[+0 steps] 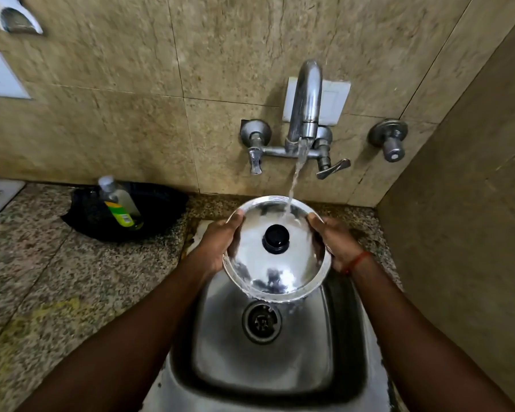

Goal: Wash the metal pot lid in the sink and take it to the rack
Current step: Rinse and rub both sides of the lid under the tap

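A round shiny metal pot lid (283,272) with a black knob in its middle is held over the steel sink (220,352), tilted toward me. My left hand (219,242) grips its left rim and my right hand (336,242) grips its right rim. Water runs from the chrome tap (306,102) onto the lid's far part and drips off its near edge toward the drain (261,322). No rack is in view.
A black pan (161,209) holding a green-labelled soap bottle (120,203) sits on the granite counter (42,278) left of the sink. Tiled walls close the back and right. A second valve (390,141) sticks out at right.
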